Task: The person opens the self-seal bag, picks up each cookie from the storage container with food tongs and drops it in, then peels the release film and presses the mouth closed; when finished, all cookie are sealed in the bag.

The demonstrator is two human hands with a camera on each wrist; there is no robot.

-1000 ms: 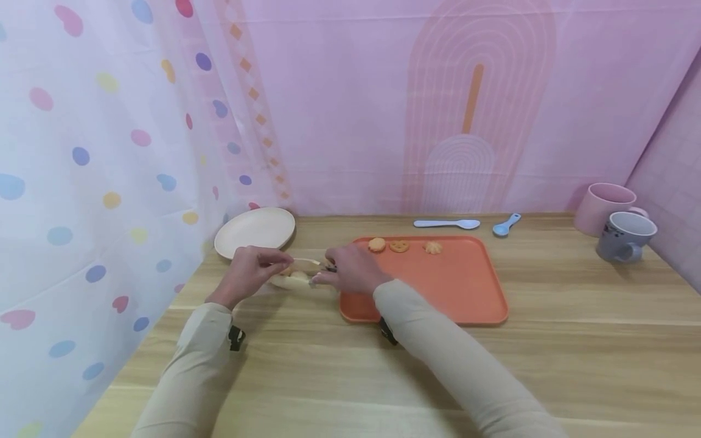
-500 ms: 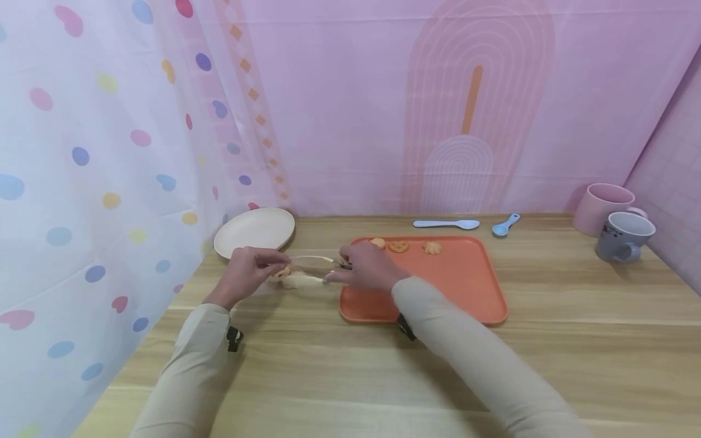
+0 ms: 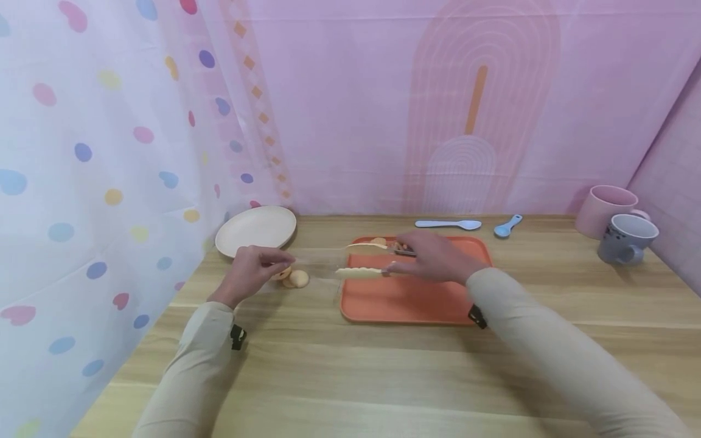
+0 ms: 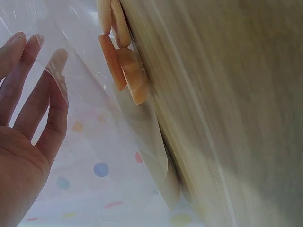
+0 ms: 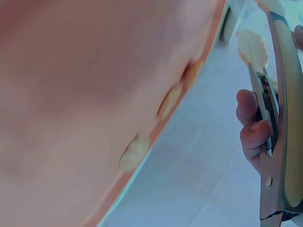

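Observation:
My right hand [image 3: 438, 258] grips a pair of tongs [image 3: 361, 273] over the orange tray [image 3: 413, 303]. Their cream scalloped tips point left and stand apart, with nothing seen between them. In the right wrist view, fingers curl round the tongs' metal-edged handle [image 5: 279, 142]. At the left, my left hand [image 3: 251, 272] pinches the edge of a clear plastic bag [image 4: 90, 56], hard to make out from above. Several cookies [image 3: 299, 278] lie by that hand, seen through the film. Other cookies [image 5: 169, 101] rest along the tray's far edge, partly hidden by the right hand and tongs.
A white plate [image 3: 256, 230] is behind the left hand. Along the back lie a light-blue spoon [image 3: 449, 224] and a small blue measuring spoon [image 3: 507, 227]. A pink mug [image 3: 602, 213] and a grey mug [image 3: 624, 240] stand at the right. Curtains close the back and left.
My right hand has moved right with the tongs, from the cookies by the left hand to over the tray. The left hand stays nearly still.

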